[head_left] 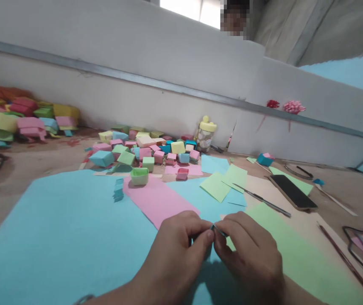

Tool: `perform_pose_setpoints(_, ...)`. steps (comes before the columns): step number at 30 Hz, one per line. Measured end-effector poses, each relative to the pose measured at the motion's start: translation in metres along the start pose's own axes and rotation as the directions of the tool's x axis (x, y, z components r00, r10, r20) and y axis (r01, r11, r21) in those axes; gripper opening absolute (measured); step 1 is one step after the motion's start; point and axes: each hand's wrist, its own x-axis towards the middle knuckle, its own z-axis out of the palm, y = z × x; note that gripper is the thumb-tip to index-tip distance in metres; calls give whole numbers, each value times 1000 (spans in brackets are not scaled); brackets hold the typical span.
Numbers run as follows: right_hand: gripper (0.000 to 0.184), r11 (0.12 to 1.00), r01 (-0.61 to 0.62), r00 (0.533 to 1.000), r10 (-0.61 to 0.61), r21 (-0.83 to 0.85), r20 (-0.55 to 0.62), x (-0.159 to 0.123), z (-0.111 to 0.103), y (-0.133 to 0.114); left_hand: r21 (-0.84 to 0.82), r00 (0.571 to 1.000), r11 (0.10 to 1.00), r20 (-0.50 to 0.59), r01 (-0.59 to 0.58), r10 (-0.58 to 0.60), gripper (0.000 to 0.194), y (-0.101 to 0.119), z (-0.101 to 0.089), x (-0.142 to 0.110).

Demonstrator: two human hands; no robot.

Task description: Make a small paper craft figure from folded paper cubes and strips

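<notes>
Both hands meet at the lower middle of the head view, above a large blue paper sheet (73,220). A small piece of bluish paper (219,231) is pinched between their fingertips, mostly hidden by them. My left hand (181,245) is closed on its left end with thumb and forefinger. From the other side my right hand (251,250) pinches the same piece. Just beyond the hands lies a pink sheet (159,199), with a small open green paper box (139,176) at its far end. Folded blue paper strips (118,190) lie left of that box.
Many small paper boxes (159,157) are heaped by the wall, beside a yellow-lidded jar (205,134). Larger folded paper pieces (30,127) stand left. Rightward lie green sheets (299,245), a thin metal tool (264,201), a phone (292,192) and a pencil (343,254). A person (235,19) is beyond the wall.
</notes>
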Motion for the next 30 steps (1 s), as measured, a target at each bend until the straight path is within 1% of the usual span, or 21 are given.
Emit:
perform_pose_setpoints(4,13,992,108,992,-112,-65,-50,-1,1,-1,-18,1000,1000,-11,0,0,25,1,-1,-1)
perform_pose_setpoints(6,16,987,143,988,-147,-74,-45,-1,0,-2,-51,999,999,-35,8,-9,24,0,-2,0)
perform_pose_setpoints(11,27,981,184,981,-179,-65,75,-5,-2,0,-108,997,994,-80,2,-11,23,-3,-3,0)
perform_pose_setpoints(14,37,980,194,978,-190,-48,88,-8,0,2,-110,996,994,-89,8,-18,23,-4,-3,1)
perform_pose_setpoints(18,45,982,186,980,-184,-20,71,-7,4,-1,-88,994,996,-102,26,-35,24,-1,-5,1)
perform_pose_setpoints(22,43,986,166,984,-167,16,68,-3,3,-5,-16,995,1000,-99,-5,3,25,-2,-6,0)
perform_pose_setpoints(25,40,984,177,981,-178,30,72,0,1,-5,33,993,999,-109,-39,42,24,-3,-7,0)
perform_pose_setpoints(28,41,980,195,976,-198,44,93,3,-1,-5,33,994,999,-104,-37,40,25,-2,-7,2)
perform_pose_setpoints(30,38,982,183,978,-186,40,97,3,-1,-5,23,994,999,-97,-38,40,25,-1,-7,3)
